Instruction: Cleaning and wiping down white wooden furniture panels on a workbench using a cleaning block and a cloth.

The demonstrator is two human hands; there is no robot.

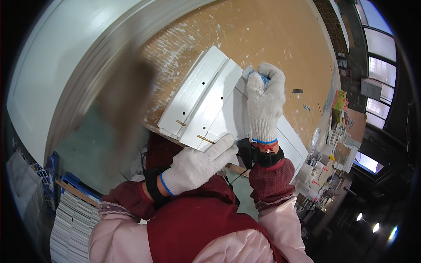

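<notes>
A white panel (215,109) with raised strips lies aslant on a brown worktable (272,35). Small dark holes dot its strips, and two thin brass-coloured pins (205,139) stick out near its lower left edge. My left hand (197,166), in a white knitted glove, rests with stretched fingers on the panel's near edge, beside one pin. Gloved the same way, my right hand (266,98) is above the panel's far right part, fingers curled round a small blue pad (264,80). The glove hides most of that pad.
White paint marks and scraps cover the tabletop. Large white moulded panels (52,57) stand at the left, with a blurred brown shape (127,87) before them. Stacked white strips (72,228) are at the lower left. Bottles and small boxes (340,107) crowd the right side.
</notes>
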